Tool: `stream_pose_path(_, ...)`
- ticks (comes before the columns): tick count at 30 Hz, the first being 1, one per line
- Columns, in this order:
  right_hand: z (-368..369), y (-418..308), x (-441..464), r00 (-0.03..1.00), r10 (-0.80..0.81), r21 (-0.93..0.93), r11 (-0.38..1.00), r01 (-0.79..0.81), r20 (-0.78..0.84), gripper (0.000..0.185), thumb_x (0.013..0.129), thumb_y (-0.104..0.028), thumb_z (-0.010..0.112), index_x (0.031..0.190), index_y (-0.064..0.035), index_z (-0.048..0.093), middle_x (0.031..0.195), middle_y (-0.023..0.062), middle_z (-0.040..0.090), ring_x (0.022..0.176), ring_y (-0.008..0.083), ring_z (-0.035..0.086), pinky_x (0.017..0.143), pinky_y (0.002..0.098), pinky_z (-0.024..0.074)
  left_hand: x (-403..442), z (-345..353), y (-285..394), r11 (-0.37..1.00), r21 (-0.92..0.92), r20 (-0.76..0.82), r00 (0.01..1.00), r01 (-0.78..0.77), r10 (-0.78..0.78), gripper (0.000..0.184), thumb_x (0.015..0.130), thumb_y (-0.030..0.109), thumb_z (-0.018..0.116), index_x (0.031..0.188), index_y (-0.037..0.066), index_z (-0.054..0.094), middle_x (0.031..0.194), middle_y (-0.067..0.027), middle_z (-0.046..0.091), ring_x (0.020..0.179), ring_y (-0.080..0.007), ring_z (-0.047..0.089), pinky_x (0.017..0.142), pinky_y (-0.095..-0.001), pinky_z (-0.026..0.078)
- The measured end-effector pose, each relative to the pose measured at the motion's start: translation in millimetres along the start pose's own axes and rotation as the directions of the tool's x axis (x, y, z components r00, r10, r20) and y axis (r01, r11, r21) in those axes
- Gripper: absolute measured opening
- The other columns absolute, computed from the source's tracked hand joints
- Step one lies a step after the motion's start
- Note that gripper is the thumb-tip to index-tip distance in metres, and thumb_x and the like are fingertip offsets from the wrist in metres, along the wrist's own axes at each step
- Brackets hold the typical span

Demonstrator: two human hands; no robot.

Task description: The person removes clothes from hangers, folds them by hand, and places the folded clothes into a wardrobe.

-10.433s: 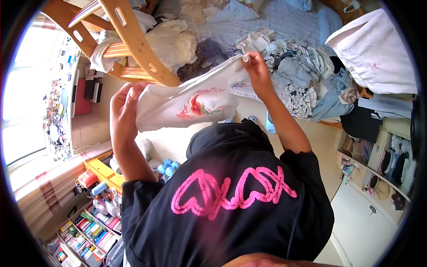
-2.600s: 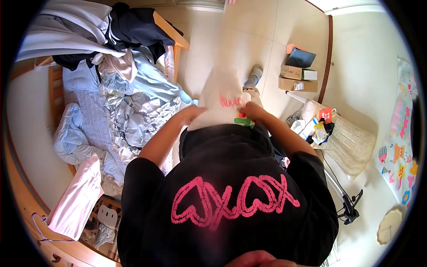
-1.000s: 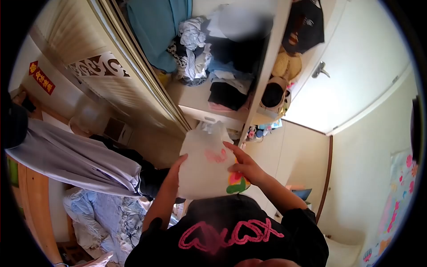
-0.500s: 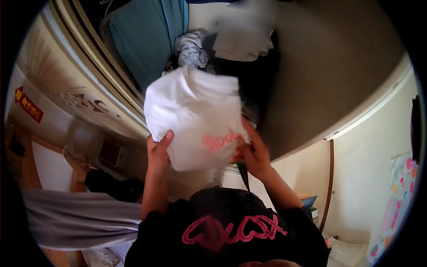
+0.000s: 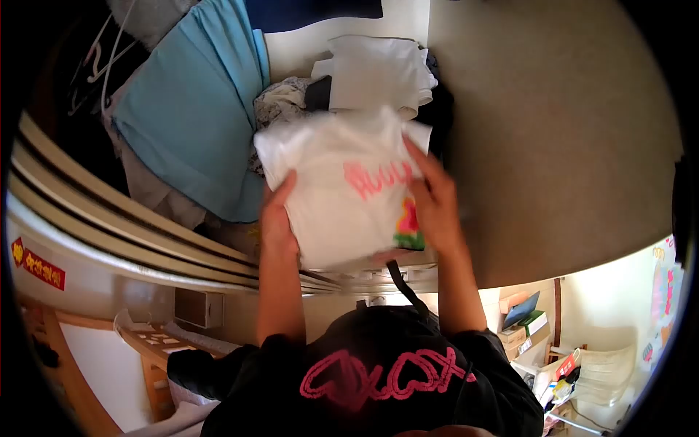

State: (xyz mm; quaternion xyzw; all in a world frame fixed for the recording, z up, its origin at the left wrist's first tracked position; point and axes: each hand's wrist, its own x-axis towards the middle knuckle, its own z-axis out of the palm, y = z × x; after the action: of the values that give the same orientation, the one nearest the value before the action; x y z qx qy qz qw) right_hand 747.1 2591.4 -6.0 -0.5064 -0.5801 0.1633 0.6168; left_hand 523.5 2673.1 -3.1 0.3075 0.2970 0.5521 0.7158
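Note:
A folded white T-shirt (image 5: 328,211) with pink lettering and a coloured print at its lower right is held flat between my hands, in the wardrobe opening. My left hand (image 5: 278,218) grips its left edge, thumb on top. On the opposite edge, my right hand (image 5: 435,197) clasps it with the fingers partly hidden beneath. Just beyond lies another folded white garment (image 5: 371,73) on a pile of clothes. A crumpled patterned cloth (image 5: 280,102) sits to the left of that pile.
Light blue fabric (image 5: 196,109) hangs at the left inside the wardrobe, near white hangers (image 5: 102,62). Sliding door tracks (image 5: 138,233) run along the front left. A broad brownish panel (image 5: 553,146) bounds the right side. Behind me are boxes (image 5: 520,335) and a wooden bed frame (image 5: 156,357).
My hands have carried the white T-shirt forward into the wardrobe, closer to the clothes pile. The view has shifted, showing more of the blue fabric and the pile.

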Motion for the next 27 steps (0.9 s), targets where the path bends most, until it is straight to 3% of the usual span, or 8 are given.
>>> stream_pose_path(4, -1.7, -30.9, 77.0, 0.97, -0.178, 0.098, 0.976, 0.196, -0.163, 0.055, 0.083, 0.01, 0.044, 0.137, -0.001, 0.051, 0.138, 0.0117, 0.053, 0.118, 0.0128, 0.05, 0.098, 0.0239, 0.0383, 41.0, 58.8, 37.1, 0.806, -0.012, 0.221, 0.785, -0.592, 0.579, 0.052, 0.091, 0.005, 0.059, 0.138, -0.003, 0.038, 0.132, -0.0149, 0.051, 0.116, -0.0236, 0.052, 0.099, -0.0347, 0.041)
stream_pose_path(8, -2.9, -14.7, 140.4, 0.926, -0.266, 0.08, 0.952, 0.297, -0.269, 0.053, 0.083, 0.009, 0.045, 0.134, -0.0035, 0.054, 0.126, 0.0119, 0.059, 0.097, 0.0105, 0.053, 0.085, 0.0216, 0.0428, 112.5, 87.3, 51.1, 0.629, 0.11, 0.306, 0.628, -0.77, 0.715, 0.042, 0.093, 0.009, 0.061, 0.13, -0.006, 0.047, 0.12, -0.0095, 0.059, 0.107, -0.0164, 0.054, 0.095, -0.0292, 0.04)
stream_pose_path(13, -14.3, 111.0, 216.8, 0.964, 0.247, -0.318, 0.91, -0.265, -0.098, 0.046, 0.085, -0.015, 0.056, 0.13, -0.0055, 0.057, 0.106, 0.0211, 0.068, 0.089, 0.0312, 0.067, 0.079, 0.0337, 0.052, 265.9, 50.7, -17.0, 0.655, 0.653, 0.214, 0.922, -0.38, 0.322, 0.044, 0.086, 0.02, 0.07, 0.121, -0.003, 0.057, 0.105, -0.0136, 0.065, 0.086, -0.0205, 0.062, 0.078, -0.0344, 0.051)
stream_pose_path(14, -14.1, 160.4, 227.8, 0.91, 0.41, -0.164, 0.896, -0.414, -0.054, 0.051, 0.081, -0.003, 0.054, 0.132, 0.0043, 0.053, 0.106, 0.0129, 0.066, 0.085, 0.0174, 0.06, 0.08, 0.0286, 0.0478, 293.8, 33.5, -34.4, 0.697, 0.672, 0.166, 0.968, -0.251, 0.19, 0.045, 0.086, 0.02, 0.07, 0.122, -0.003, 0.056, 0.105, -0.0142, 0.065, 0.086, -0.0209, 0.063, 0.077, -0.0349, 0.052)
stream_pose_path(18, -18.9, 148.1, 232.3, 0.946, 0.325, -0.227, 0.92, -0.319, -0.012, 0.06, 0.08, -0.001, 0.057, 0.138, 0.0043, 0.046, 0.123, 0.0217, 0.06, 0.111, 0.0248, 0.058, 0.094, 0.0302, 0.0435, 273.6, 62.0, -9.4, 0.821, 0.561, 0.127, 0.991, -0.104, 0.039, 0.042, 0.083, 0.013, 0.069, 0.12, -0.002, 0.057, 0.103, -0.0136, 0.066, 0.09, -0.0217, 0.064, 0.076, -0.0341, 0.053)
stream_pose_path(25, -22.7, 134.2, 264.4, 0.996, 0.063, -0.246, 0.966, -0.076, -0.06, 0.056, 0.081, -0.005, 0.064, 0.136, -0.0063, 0.053, 0.109, 0.0181, 0.066, 0.099, 0.0211, 0.062, 0.089, 0.031, 0.0469, 321.0, 92.7, 5.8, 0.535, 0.586, 0.397, 0.791, -0.609, 0.466, 0.028, 0.087, 0.01, 0.064, 0.113, -0.002, 0.063, 0.107, -0.0172, 0.068, 0.1, -0.0256, 0.064, 0.089, -0.0364, 0.049)
stream_pose_path(26, -24.0, 135.6, 267.9, 0.996, 0.014, -0.265, 0.964, -0.037, -0.086, 0.055, 0.082, -0.006, 0.063, 0.136, -0.0082, 0.054, 0.102, 0.0175, 0.068, 0.095, 0.0215, 0.063, 0.088, 0.0318, 0.0481, 337.7, 94.3, 8.4, 0.141, 0.561, 0.538, 0.489, -0.816, 0.686, 0.037, 0.087, 0.026, 0.067, 0.111, -0.003, 0.065, 0.115, -0.0188, 0.066, 0.101, -0.0299, 0.064, 0.086, -0.0384, 0.049)
stream_pose_path(27, -25.7, 138.0, 271.5, 0.993, -0.035, -0.286, 0.958, 0.001, -0.113, 0.054, 0.082, -0.007, 0.062, 0.136, -0.0102, 0.054, 0.094, 0.0169, 0.07, 0.091, 0.0218, 0.065, 0.086, 0.0327, 0.0493, 343.5, 94.8, 12.0, 0.089, 0.733, 0.515, 0.636, -0.675, 0.575, 0.043, 0.086, 0.029, 0.068, 0.114, -0.004, 0.063, 0.117, -0.0216, 0.064, 0.103, -0.0332, 0.063, 0.088, -0.0402, 0.049)
